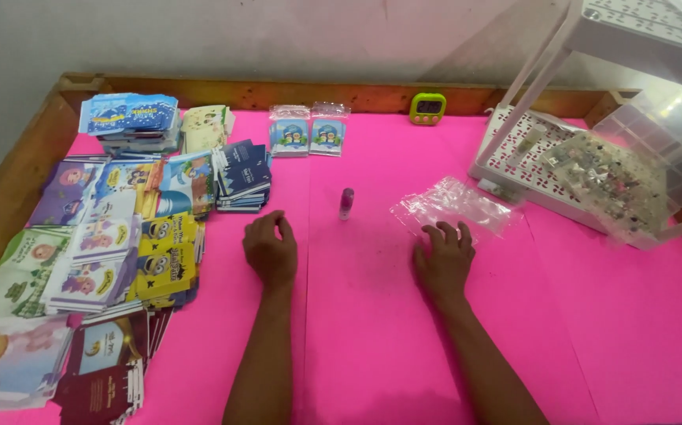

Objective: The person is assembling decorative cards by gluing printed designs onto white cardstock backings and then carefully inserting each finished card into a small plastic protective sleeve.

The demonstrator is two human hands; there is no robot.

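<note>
My left hand [271, 250] rests on the pink table cover [372, 338] with its fingers loosely curled and nothing in it. My right hand [442, 260] lies flat with fingers spread, its fingertips touching the near edge of a pile of clear plastic bags [455, 206]. A small purple glue stick [346, 202] stands upright between and just beyond the two hands. To the left of my left hand lie several stacks of colourful printed envelopes [112, 236].
Two small clear packets with blue cards [308, 131] lie at the back. A green digital timer [427, 108] stands by the wooden rim. A white perforated rack [537, 149] and clear plastic boxes [663, 134] fill the right back corner.
</note>
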